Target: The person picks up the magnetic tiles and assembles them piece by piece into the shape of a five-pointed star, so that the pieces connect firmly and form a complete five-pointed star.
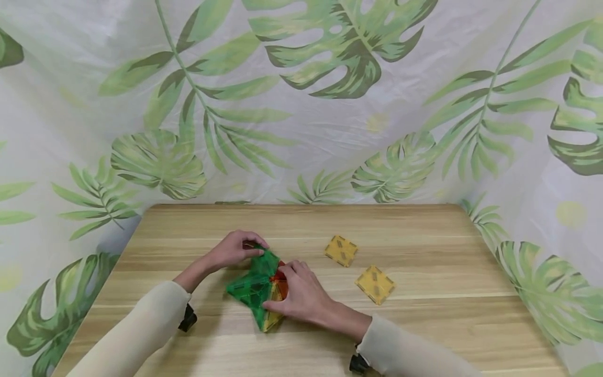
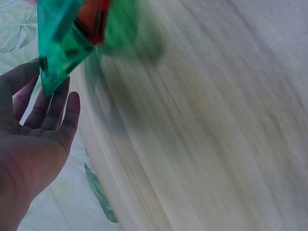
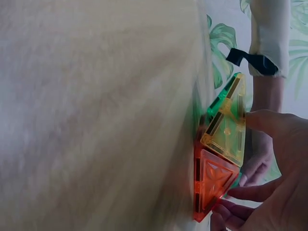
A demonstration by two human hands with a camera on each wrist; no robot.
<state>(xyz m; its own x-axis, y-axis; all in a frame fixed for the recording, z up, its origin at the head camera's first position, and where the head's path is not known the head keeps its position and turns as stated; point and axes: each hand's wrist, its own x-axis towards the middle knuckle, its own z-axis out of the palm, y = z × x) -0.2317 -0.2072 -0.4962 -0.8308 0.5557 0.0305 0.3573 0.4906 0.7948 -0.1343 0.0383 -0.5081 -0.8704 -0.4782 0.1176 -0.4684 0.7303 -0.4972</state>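
A star-like build of translucent magnetic tiles (image 1: 249, 288) is on the wooden table between both hands, green on the left with yellow and red on the right. My left hand (image 1: 232, 249) pinches the far corner of a green tile (image 2: 55, 72) between thumb and fingers. From the right, my right hand (image 1: 307, 296) grips the build, its thumb against the yellow triangular tile (image 3: 228, 127) and its fingertips at the red triangular tile (image 3: 215, 178). Much of the red part is hidden behind the right hand in the head view.
Two yellow square tiles, a farther one (image 1: 341, 251) and a nearer one (image 1: 375, 284), lie flat right of the build. Behind the table (image 1: 424, 225) hangs a leaf-patterned cloth (image 1: 325, 136). Dark straps show at both wrists.
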